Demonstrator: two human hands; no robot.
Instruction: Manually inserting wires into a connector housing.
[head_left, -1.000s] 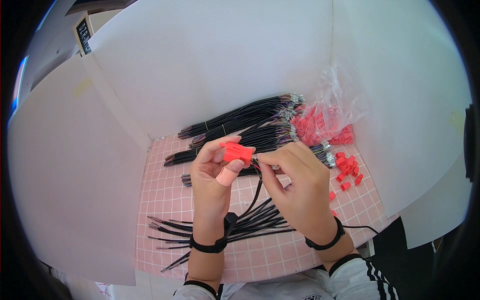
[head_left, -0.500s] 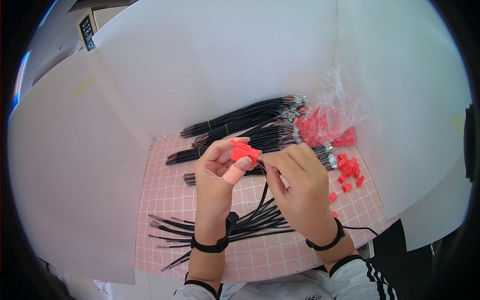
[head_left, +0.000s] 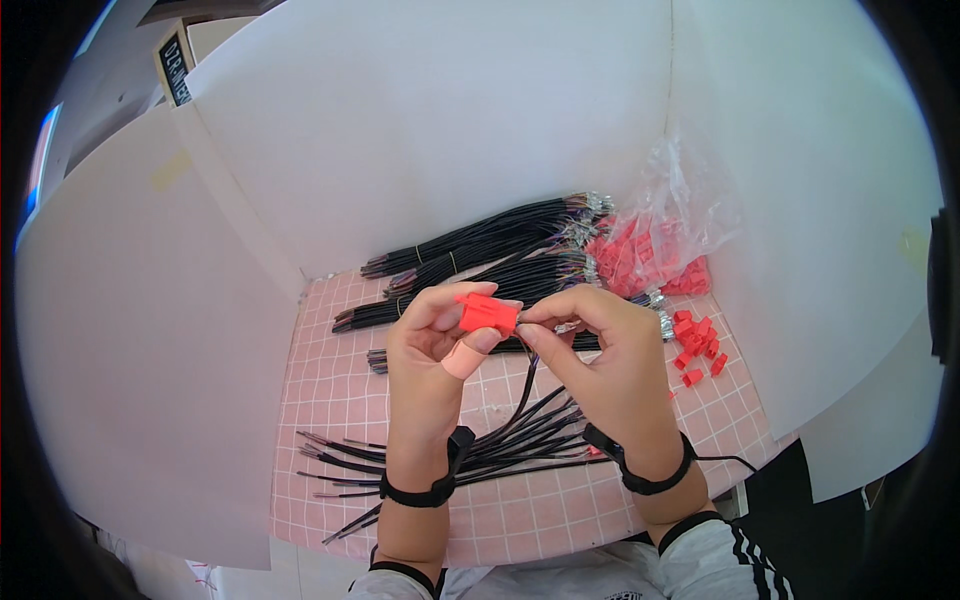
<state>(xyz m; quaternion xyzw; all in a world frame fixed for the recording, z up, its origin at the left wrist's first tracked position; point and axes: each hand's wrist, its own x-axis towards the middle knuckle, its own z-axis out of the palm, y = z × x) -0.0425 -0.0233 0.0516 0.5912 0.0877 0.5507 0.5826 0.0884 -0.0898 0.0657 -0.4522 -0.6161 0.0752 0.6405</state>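
Closed around a red plastic connector housing (head_left: 489,314), my left hand (head_left: 428,335) grips it between thumb and fingers; a pale pink sleeve covers the thumb. My right hand (head_left: 607,350) pinches a thin wire with a metal terminal at the housing's right-hand opening. How deep the wire sits inside is hidden by the fingertips. From that end a black cable (head_left: 528,388) hangs down between my hands toward a spread of loose black cables (head_left: 510,445) on the table.
Bundles of black cables (head_left: 490,235) with bare terminals lie at the back. A clear plastic bag (head_left: 680,210) of red housings stands at the back right, with loose red housings (head_left: 695,335) before it. White panels (head_left: 450,110) enclose the pink checked tabletop (head_left: 570,515).
My right hand has rolled and its wrist has shifted slightly right, its thumb and index finger now pinching close to the housing. The left hand keeps the housing, moved a little left and down.
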